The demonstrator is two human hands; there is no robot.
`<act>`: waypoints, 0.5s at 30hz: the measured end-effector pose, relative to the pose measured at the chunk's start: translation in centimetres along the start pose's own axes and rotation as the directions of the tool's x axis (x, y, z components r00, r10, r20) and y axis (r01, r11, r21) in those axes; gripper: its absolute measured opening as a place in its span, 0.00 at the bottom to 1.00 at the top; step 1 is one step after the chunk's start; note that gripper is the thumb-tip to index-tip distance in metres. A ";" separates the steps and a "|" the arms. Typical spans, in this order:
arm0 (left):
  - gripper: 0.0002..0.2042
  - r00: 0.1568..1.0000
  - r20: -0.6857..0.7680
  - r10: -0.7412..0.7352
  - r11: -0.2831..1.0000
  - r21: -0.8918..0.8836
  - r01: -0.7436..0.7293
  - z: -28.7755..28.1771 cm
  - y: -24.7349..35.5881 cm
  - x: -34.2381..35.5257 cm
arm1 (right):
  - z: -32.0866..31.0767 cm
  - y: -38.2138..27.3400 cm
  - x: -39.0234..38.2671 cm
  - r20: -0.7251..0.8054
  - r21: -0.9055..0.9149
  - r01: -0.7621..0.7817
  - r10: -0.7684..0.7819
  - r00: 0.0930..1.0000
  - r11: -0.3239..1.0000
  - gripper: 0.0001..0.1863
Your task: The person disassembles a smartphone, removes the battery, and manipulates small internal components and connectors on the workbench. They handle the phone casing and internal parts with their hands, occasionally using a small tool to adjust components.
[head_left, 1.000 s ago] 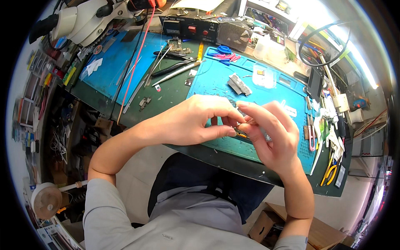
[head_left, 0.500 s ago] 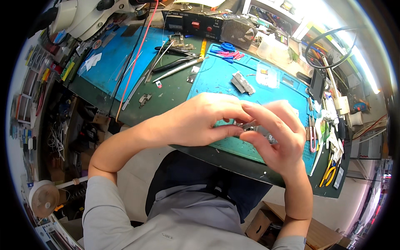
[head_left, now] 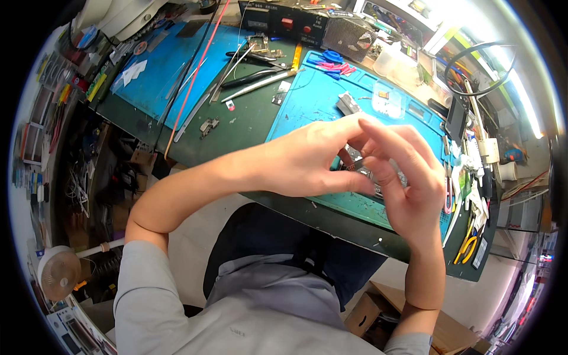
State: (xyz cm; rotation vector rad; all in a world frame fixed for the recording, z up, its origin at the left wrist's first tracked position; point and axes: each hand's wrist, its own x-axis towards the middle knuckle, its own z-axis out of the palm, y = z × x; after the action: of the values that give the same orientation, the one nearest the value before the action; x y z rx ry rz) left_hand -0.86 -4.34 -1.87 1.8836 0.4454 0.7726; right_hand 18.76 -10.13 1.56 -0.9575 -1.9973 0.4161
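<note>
Over the front part of the blue repair mat [head_left: 296, 112], my two hands come close together. My left hand [head_left: 307, 157] reaches in from the left, its thumb stretched out and apart from the curled fingers. My right hand [head_left: 411, 183] arches in from the right, thumb and fingers bent toward a small dark metallic piece [head_left: 358, 165] between the hands. Fingers cover most of that piece, so its kind cannot be told. Beneath my right hand, part of a silvery metal object [head_left: 403, 177] shows. A grey metal block [head_left: 348, 103] lies on the mat just beyond my hands.
Blue scissors [head_left: 331, 57] and pink picks [head_left: 338, 68] lie at the mat's far edge, near a clear plastic box [head_left: 387, 99]. Tweezers and a white pen-like tool [head_left: 254, 86] lie to the left. Yellow-handled pliers [head_left: 469, 248] rest at the right edge.
Both hands have shifted slightly right, and the left thumb has moved away from its fingers. The view has tilted a little, so the bench appears higher.
</note>
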 end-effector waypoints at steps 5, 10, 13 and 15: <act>0.20 0.978 0.002 -0.208 0.970 0.133 0.206 -0.7 1.7 0.1 | -0.3 -0.5 0.3 0.042 -0.017 0.014 -0.013 0.999 1.000 0.24; 0.18 1.000 0.012 0.008 0.939 0.345 -0.012 0.4 -0.2 0.3 | -0.5 0.0 0.2 0.023 -0.152 0.081 -0.078 0.997 0.985 0.25; 0.17 0.993 0.100 -0.067 0.994 0.088 0.058 -0.8 1.0 0.3 | -0.2 -0.3 -0.3 0.018 0.046 -0.074 0.073 0.997 0.996 0.24; 0.17 0.991 0.090 -0.095 0.989 0.125 0.084 -1.2 1.6 0.1 | 0.1 -0.6 -0.2 0.009 0.107 -0.084 0.084 0.996 0.991 0.23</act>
State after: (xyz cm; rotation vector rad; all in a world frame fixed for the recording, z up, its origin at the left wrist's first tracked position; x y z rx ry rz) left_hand -1.62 -4.12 -0.08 1.9893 0.5227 0.6048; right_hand 18.47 -10.60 1.75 -0.9759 -1.9233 0.5672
